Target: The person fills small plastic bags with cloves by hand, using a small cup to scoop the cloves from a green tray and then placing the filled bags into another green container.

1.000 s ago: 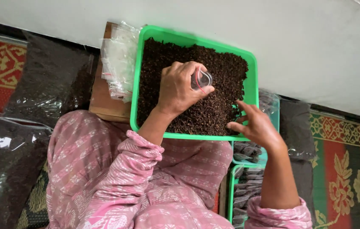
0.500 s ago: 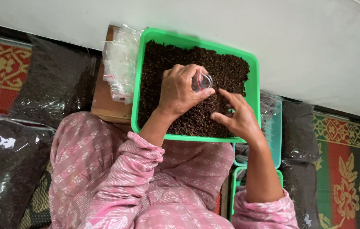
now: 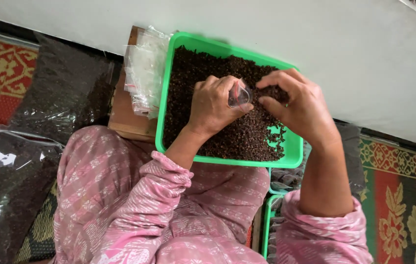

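Note:
A green plastic tray [image 3: 293,151] rests on my lap, filled with dark brown dried spice grains [image 3: 208,68]. Over the middle of the tray, my left hand [image 3: 213,105] grips a small clear plastic bag [image 3: 240,95] with its mouth turned to the right. My right hand [image 3: 298,105] is just right of the bag, fingers pinched around a clump of the grains at the bag's mouth. Both arms wear pink patterned sleeves.
A stack of small clear bags [image 3: 144,73] lies on a wooden board [image 3: 125,117] left of the tray. Large plastic sacks of dark spice [image 3: 46,102] sit at left. Another green tray [image 3: 269,225] with filled bags is under my right arm. A white wall [image 3: 355,44] stands ahead; a patterned mat [image 3: 399,195] covers the floor.
My right hand has moved from the tray's lower right edge up to the bag's mouth and gathered grains. The left hand stayed in place with the bag.

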